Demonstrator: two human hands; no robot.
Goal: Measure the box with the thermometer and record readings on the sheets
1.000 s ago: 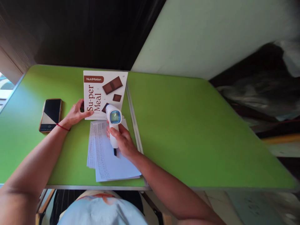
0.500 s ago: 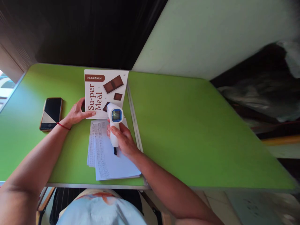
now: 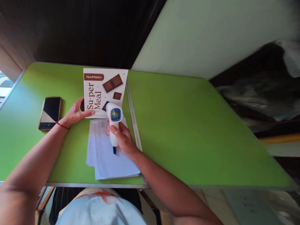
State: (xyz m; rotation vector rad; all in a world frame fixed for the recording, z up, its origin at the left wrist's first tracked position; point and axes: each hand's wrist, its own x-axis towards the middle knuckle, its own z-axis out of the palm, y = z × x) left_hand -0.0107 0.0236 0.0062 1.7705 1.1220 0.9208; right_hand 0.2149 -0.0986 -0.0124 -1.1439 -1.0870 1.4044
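My left hand [image 3: 78,112] grips the lower left edge of a white "Su-per Meal" box [image 3: 93,93], with the thumb on its front and the fingers partly hidden behind. Brown chocolate pieces are printed on the box. In my right hand [image 3: 124,139] is a white infrared thermometer [image 3: 114,132], its blue-framed screen facing me and its head overlapping the box's lower right corner. Under that hand lies a fanned stack of printed paper sheets [image 3: 103,159]. A short black piece [image 3: 114,150] shows just below the thermometer's handle; I cannot tell what it belongs to.
A smartphone [image 3: 50,111] in a brown case lies left of my left hand. The green folding table [image 3: 187,134] has a metal seam [image 3: 133,115] right of the box. A dark panel [image 3: 82,31] and a pale wall [image 3: 199,37] stand behind the table.
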